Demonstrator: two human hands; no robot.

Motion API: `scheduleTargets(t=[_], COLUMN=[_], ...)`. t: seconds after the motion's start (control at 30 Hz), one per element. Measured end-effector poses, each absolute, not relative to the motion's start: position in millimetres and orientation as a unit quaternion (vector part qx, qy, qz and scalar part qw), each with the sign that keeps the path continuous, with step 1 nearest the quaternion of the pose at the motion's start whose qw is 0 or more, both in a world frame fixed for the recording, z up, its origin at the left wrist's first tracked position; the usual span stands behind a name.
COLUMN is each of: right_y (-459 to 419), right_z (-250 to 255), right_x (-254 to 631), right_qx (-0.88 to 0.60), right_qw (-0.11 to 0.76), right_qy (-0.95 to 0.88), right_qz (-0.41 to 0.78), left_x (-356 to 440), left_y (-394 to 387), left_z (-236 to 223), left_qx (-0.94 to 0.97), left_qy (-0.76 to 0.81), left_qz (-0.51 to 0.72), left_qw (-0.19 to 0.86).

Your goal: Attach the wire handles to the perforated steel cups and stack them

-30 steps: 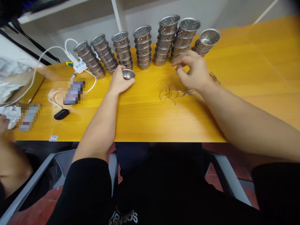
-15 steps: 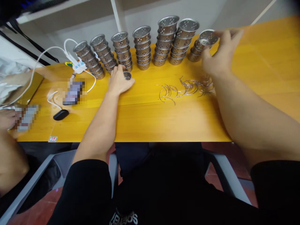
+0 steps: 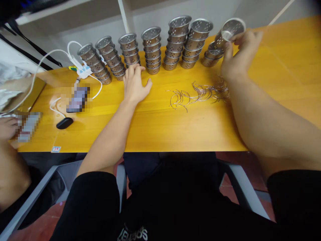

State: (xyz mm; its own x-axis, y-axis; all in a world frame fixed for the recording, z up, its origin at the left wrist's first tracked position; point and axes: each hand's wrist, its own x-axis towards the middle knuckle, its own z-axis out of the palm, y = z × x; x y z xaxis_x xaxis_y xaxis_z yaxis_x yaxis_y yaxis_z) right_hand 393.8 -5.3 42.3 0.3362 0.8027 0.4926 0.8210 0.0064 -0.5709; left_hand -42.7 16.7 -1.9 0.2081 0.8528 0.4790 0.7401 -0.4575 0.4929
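Note:
A perforated metal cup [image 3: 232,29] is pinched between the thumb and fingers of my right hand [image 3: 238,55], its open mouth tilted upward. The cup is raised just above a short stack of similar cups [image 3: 212,57] at the right end of the row. My left hand [image 3: 136,83] is over the table with its thumb spread from its fingers, and I see nothing held in it. Its fingertips reach the foot of another cup stack [image 3: 130,52] and hide the lower part. Below my right hand lies a loose heap of thin curved metal wires [image 3: 200,93].
More stacks of perforated cups [image 3: 151,50] stand along the back of the table [image 3: 160,130]. To the left are a power strip [image 3: 84,72] with white cables, a phone [image 3: 78,99] and a black oval object [image 3: 64,123]. Another person's hand [image 3: 8,127] rests at the far left.
My right hand has lifted the cup up and rightward off the short stack. My left hand has shifted right, and the small cup rim beside it no longer shows.

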Motion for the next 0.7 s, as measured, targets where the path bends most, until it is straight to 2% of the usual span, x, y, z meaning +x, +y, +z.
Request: scheduleTargets(t=[0.13, 0.2, 0.3, 0.47, 0.6, 0.7], right_y=[-10, -17, -35, -69, -79, -62], right_z=[44, 47, 52, 64, 81, 79], right_x=[394, 385, 359, 310, 310, 343], right_qx=[-0.608, -0.558, -0.495, -0.399, -0.431, -0.554], right_qw=[0.501, 0.498, 0.416, 0.249, 0.218, 0.176], right_qy=[-0.609, -0.657, -0.761, -0.876, -0.859, -0.809], right_qz=[-0.085, -0.100, -0.057, 0.111, 0.168, 0.090], left_x=[-38, -32, -17, 7, 12, 8], left_y=[13, 9, 2, -5, -5, -5], left_z=[6, 10, 6, -12, -18, -16], left_qx=[0.805, 0.827, 0.851, 0.851, 0.840, 0.836], left_qy=[0.461, 0.423, 0.375, 0.358, 0.369, 0.372], left_qz=[0.366, 0.364, 0.352, 0.339, 0.339, 0.342], left_qw=[0.073, 0.074, 0.106, 0.182, 0.207, 0.213])
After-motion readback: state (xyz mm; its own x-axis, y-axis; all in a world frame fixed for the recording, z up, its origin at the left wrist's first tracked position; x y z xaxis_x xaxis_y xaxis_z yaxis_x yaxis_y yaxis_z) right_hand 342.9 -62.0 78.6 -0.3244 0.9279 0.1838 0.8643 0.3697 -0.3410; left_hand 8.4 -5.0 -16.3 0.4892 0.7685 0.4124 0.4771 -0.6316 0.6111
